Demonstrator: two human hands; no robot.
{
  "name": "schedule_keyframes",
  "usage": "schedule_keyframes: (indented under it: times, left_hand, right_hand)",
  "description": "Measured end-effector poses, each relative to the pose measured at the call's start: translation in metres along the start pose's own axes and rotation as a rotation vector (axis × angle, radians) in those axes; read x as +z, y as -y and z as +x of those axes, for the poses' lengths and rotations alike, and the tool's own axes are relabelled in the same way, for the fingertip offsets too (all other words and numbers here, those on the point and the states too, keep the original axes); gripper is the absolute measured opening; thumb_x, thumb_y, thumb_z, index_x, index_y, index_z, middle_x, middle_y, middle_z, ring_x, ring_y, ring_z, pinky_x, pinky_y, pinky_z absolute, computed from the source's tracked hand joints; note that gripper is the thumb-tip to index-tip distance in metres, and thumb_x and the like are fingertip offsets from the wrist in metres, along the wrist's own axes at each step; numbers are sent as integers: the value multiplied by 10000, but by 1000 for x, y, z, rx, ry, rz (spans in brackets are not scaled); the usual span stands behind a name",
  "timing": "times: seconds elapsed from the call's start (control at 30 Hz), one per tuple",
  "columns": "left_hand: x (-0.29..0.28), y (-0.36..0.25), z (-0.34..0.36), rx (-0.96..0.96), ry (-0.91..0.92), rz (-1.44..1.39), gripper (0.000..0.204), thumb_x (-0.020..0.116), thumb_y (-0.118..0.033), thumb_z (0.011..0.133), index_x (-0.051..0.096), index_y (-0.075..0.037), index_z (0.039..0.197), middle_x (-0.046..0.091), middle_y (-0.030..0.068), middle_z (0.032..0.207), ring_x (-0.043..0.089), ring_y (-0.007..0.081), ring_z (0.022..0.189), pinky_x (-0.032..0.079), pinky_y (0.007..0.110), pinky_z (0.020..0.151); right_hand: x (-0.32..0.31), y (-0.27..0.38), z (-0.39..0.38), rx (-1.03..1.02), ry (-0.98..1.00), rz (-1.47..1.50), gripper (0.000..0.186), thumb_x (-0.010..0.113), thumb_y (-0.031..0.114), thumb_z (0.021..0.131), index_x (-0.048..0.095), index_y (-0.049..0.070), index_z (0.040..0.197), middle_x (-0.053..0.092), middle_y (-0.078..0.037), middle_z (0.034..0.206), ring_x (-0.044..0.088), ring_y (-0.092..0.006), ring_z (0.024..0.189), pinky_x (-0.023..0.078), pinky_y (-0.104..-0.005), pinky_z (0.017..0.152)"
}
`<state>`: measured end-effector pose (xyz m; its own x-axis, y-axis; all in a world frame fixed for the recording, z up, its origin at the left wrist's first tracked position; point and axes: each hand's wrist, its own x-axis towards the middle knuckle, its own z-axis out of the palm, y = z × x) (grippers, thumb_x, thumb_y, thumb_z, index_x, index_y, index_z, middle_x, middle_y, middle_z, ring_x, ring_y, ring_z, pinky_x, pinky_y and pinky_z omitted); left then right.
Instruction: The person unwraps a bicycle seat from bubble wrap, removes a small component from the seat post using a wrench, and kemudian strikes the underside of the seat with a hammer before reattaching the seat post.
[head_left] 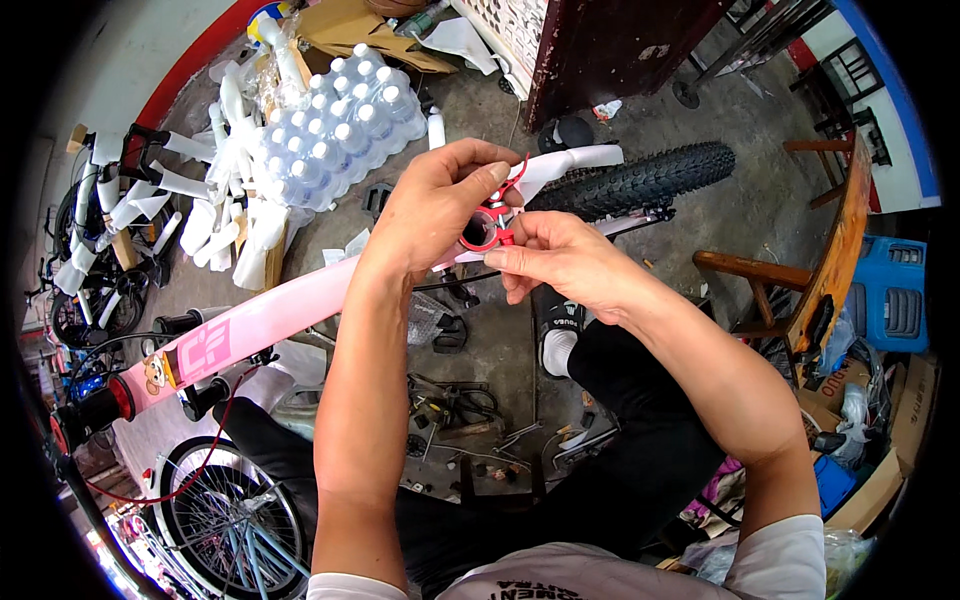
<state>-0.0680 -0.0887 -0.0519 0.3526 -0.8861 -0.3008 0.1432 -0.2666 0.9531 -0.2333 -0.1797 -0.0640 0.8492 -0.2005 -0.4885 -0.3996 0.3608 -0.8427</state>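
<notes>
While the pink frame [290, 296] spans left to centre, the left hand [438, 205] pinches a red lever [517, 180]. Red clamp [495, 232], upper centre: seemingly placed, apparently untightened; right hand [565, 256], thumb and fingertips closed on its edge.

Top: pale, near-white tee [610, 577], short sleeves, plain left cuff [350, 588] and right cuff [778, 560], dark block lettering [530, 590] across the front, partly cut off by the lower edge of the view. Arms bare below the cuffs, left hand [430, 205] and right hand [570, 262] bare too, fingers slim. Legs in black full-length trousers [640, 430], matte, folds hard to read; one foot visible: white sock [558, 352], dark shoe [560, 314] with small white lettering on top.
</notes>
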Motion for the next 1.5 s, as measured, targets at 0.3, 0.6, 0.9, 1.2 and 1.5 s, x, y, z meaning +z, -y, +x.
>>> schedule_keyframes:
  times: [0.3, 0.6, 0.9, 1.2, 1.5]
  left_hand:
    - [-1, 1, 2, -3, 6, -2, 293, 613, -154, 1029, 662, 28, 1253, 707, 86, 1015, 658, 141, 933, 540, 289, 839]
    - [-3, 2, -2, 18, 64, -73, 319, 592, -150, 1035, 656, 8, 1305, 708, 79, 1028, 652, 140, 950, 539, 287, 861]
    - [-2, 3, -1, 41, 74, 2, 322, 583, -148, 1039, 656, 19, 1304, 708, 73, 1020, 641, 133, 944, 529, 282, 845]
    - [-4, 5, 0, 72, 56, 59, 314, 583, -138, 1035, 663, 19, 1295, 708, 69, 1011, 641, 130, 938, 529, 285, 849]
    - [0, 3, 0, 54, 73, 8, 311, 586, -139, 1034, 664, 3, 1299, 707, 64, 1007, 642, 124, 936, 530, 284, 829]
  right_hand:
    - [-7, -4, -3, 31, -29, 27, 333, 777, 347, 925, 644, 43, 902, 677, -45, 813, 665, -132, 701, 537, -267, 668]
    - [-6, -5, 1, -38, -40, -29, 310, 763, 314, 935, 641, 44, 841, 680, -53, 796, 666, -142, 698, 526, -276, 651]
    - [-10, -6, -5, -1, 117, 225, 268, 668, 310, 1009, 677, 43, 1032, 697, -61, 912, 679, -163, 830, 560, -332, 777]
    - [-3, -8, 1, -112, -86, -57, 351, 753, 363, 947, 604, 58, 859, 630, -17, 807, 606, -102, 725, 514, -268, 668]
    - [-11, -13, -1, -87, 3, 121, 284, 710, 320, 978, 648, 64, 873, 667, -30, 804, 644, -128, 730, 504, -272, 695]
